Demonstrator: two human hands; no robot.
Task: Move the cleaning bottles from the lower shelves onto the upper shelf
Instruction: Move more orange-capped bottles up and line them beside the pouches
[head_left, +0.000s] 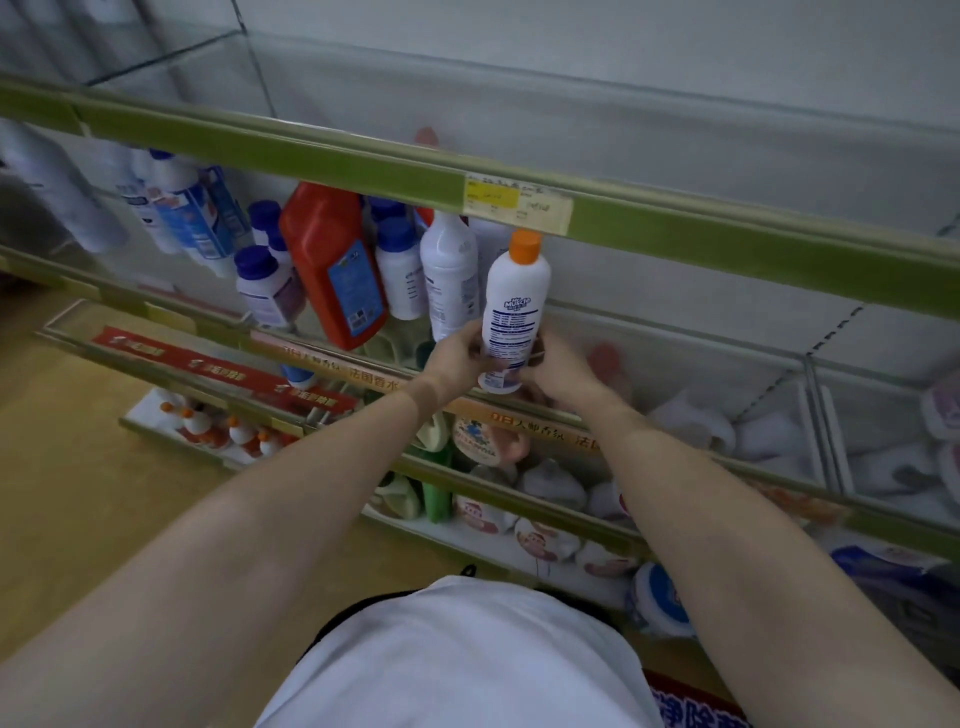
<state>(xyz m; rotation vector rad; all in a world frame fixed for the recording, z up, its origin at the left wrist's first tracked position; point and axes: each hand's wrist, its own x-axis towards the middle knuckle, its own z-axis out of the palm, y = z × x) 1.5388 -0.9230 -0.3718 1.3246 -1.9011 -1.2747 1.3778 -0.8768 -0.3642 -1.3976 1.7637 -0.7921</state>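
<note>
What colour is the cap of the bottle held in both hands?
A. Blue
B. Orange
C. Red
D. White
B: the white bottle, held near its base by the left hand and right hand, has an orange cap just below the upper shelf's green edge.

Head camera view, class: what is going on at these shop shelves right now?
A person grips a white plastic bottle with an orange cap in both hands, the left hand and right hand wrapped round its lower half. It is upright in front of the green-edged upper shelf, not yet on it. On the shelf below stand a red bottle with a blue label and white bottles with blue caps.
</note>
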